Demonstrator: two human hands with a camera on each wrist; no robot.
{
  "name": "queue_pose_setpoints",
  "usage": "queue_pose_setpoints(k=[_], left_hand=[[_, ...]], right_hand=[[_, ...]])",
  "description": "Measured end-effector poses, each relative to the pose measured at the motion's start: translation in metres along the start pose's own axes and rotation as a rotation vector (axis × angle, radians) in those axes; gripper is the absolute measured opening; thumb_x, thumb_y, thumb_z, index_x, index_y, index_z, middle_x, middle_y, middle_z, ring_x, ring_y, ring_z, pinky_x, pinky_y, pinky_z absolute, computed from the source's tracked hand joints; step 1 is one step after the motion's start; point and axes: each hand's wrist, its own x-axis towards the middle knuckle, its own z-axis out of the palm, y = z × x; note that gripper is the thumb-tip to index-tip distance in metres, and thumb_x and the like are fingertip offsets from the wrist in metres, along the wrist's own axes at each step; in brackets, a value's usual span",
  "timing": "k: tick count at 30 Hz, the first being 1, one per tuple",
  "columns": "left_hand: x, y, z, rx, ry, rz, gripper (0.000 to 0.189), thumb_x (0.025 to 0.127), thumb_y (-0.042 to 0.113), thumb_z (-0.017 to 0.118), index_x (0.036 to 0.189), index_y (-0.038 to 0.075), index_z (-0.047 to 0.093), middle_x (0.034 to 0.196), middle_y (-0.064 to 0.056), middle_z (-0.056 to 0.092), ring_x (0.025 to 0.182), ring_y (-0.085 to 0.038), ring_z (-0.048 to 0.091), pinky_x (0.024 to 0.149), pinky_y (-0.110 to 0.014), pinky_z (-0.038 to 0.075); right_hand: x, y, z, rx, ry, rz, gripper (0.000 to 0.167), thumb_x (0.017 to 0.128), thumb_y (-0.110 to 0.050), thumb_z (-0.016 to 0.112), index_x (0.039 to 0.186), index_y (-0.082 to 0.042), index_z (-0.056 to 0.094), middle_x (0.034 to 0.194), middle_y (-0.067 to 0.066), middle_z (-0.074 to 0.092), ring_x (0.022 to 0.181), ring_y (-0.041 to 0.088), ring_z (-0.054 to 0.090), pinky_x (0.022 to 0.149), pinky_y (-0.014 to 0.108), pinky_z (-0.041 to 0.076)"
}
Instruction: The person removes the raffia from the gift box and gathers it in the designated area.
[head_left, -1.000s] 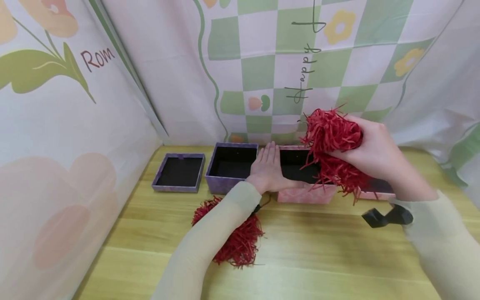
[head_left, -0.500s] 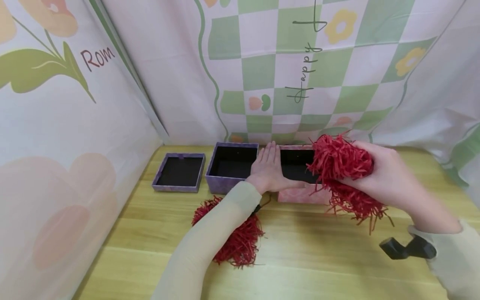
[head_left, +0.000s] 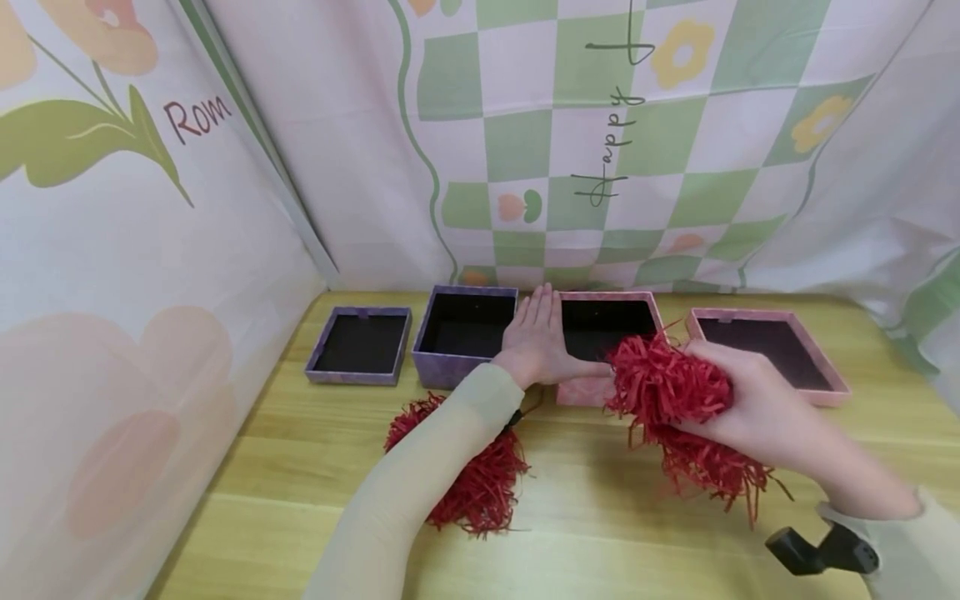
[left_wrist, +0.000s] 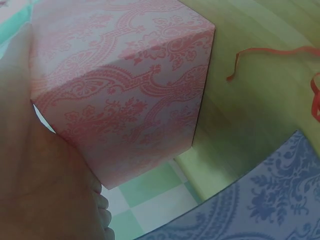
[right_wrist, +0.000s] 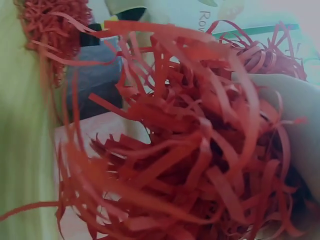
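My right hand grips a bunch of red shredded paper, strands hanging below it, in front of the pink box's near right corner. In the right wrist view the red strands fill most of the picture. Fingers straight and thumb spread, my left hand rests along the left rim and front corner of the open pink box, whose black inside shows. The patterned pink side is close to the palm in the left wrist view. A second heap of red shredded paper lies on the table, partly under my left forearm.
An open purple box with a black inside stands left of the pink box. Beyond it lies a purple lid, inside up. A pink lid lies at the right. Printed cloth hangs behind the wooden table.
My right hand has drawn the red shredded paper down from over the pink box to its front, uncovering the box's opening and the pink lid. The left hand has stayed put.
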Motion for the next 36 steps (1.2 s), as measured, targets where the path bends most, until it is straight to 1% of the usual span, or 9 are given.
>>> queue_pose_setpoints(k=[3, 6, 11, 14, 18, 23, 27, 31, 36], left_hand=[[0.003, 0.0, 0.001, 0.01, -0.014, -0.002, 0.131, 0.076, 0.096, 0.036, 0.159, 0.011, -0.018, 0.168, -0.006, -0.019, 0.152, -0.019, -0.017, 0.12, -0.032, -0.011], [0.001, 0.0, 0.001, 0.004, 0.003, 0.001, 0.13, 0.078, 0.095, 0.037, 0.16, 0.01, -0.015, 0.169, -0.007, -0.014, 0.153, -0.019, -0.014, 0.12, -0.032, -0.009], [-0.001, 0.0, 0.0, -0.038, 0.023, -0.006, 0.137, 0.069, 0.101, 0.036, 0.161, 0.012, -0.012, 0.17, -0.006, -0.011, 0.153, -0.019, -0.012, 0.122, -0.034, -0.006], [0.001, 0.0, 0.001, -0.049, 0.0, -0.019, 0.14, 0.065, 0.104, 0.033, 0.16, 0.014, -0.015, 0.169, -0.004, -0.015, 0.152, -0.018, -0.016, 0.122, -0.035, -0.006], [0.006, -0.001, 0.002, -0.04, -0.029, -0.017, 0.141, 0.064, 0.105, 0.032, 0.159, 0.014, -0.019, 0.167, -0.004, -0.021, 0.151, -0.018, -0.019, 0.121, -0.034, -0.01], [0.01, -0.002, 0.004, -0.044, -0.026, -0.001, 0.141, 0.065, 0.104, 0.033, 0.16, 0.013, -0.018, 0.168, -0.005, -0.02, 0.152, -0.019, -0.018, 0.119, -0.033, -0.013], [0.01, -0.003, 0.004, -0.051, -0.021, 0.001, 0.142, 0.064, 0.104, 0.034, 0.16, 0.013, -0.017, 0.168, -0.005, -0.018, 0.152, -0.019, -0.018, 0.119, -0.032, -0.013], [0.011, -0.003, 0.005, -0.052, -0.024, 0.005, 0.142, 0.064, 0.104, 0.034, 0.16, 0.013, -0.018, 0.168, -0.005, -0.019, 0.151, -0.019, -0.019, 0.119, -0.032, -0.013], [0.01, -0.003, 0.004, -0.052, -0.027, 0.006, 0.141, 0.065, 0.104, 0.035, 0.159, 0.013, -0.019, 0.167, -0.005, -0.021, 0.151, -0.018, -0.019, 0.118, -0.032, -0.014]], right_hand=[[-0.005, 0.0, 0.006, 0.022, -0.039, -0.005, 0.065, 0.053, 0.002, 0.097, 0.107, -0.019, 0.069, 0.099, -0.01, 0.067, 0.09, 0.006, 0.065, 0.079, 0.011, 0.049], [-0.009, 0.001, 0.012, 0.056, -0.094, 0.019, 0.066, 0.056, 0.001, 0.097, 0.112, -0.019, 0.069, 0.102, -0.01, 0.069, 0.091, 0.007, 0.067, 0.078, 0.013, 0.052], [-0.017, 0.005, 0.026, 0.107, -0.198, 0.077, 0.065, 0.062, -0.001, 0.096, 0.115, -0.023, 0.067, 0.105, -0.013, 0.069, 0.096, 0.008, 0.067, 0.079, 0.022, 0.056], [-0.022, 0.009, 0.035, 0.13, -0.266, 0.128, 0.058, 0.065, -0.005, 0.095, 0.111, -0.025, 0.066, 0.099, -0.018, 0.067, 0.091, 0.006, 0.066, 0.076, 0.028, 0.057], [-0.028, 0.016, 0.045, 0.14, -0.34, 0.169, 0.05, 0.071, -0.016, 0.095, 0.111, -0.024, 0.066, 0.096, -0.02, 0.066, 0.088, 0.005, 0.065, 0.075, 0.031, 0.058], [-0.032, 0.021, 0.054, 0.137, -0.355, 0.163, 0.053, 0.069, -0.018, 0.096, 0.113, -0.024, 0.067, 0.099, -0.02, 0.067, 0.091, 0.005, 0.065, 0.078, 0.033, 0.058], [-0.036, 0.024, 0.059, 0.157, -0.384, 0.194, 0.057, 0.069, -0.02, 0.096, 0.118, -0.023, 0.067, 0.105, -0.019, 0.068, 0.095, 0.006, 0.066, 0.082, 0.033, 0.057], [-0.039, 0.028, 0.064, 0.179, -0.416, 0.234, 0.058, 0.072, -0.033, 0.095, 0.122, -0.021, 0.067, 0.108, -0.018, 0.068, 0.097, 0.006, 0.066, 0.083, 0.032, 0.057], [-0.041, 0.03, 0.069, 0.193, -0.415, 0.246, 0.06, 0.073, -0.05, 0.09, 0.121, -0.022, 0.067, 0.108, -0.018, 0.069, 0.098, 0.006, 0.067, 0.084, 0.033, 0.057]])
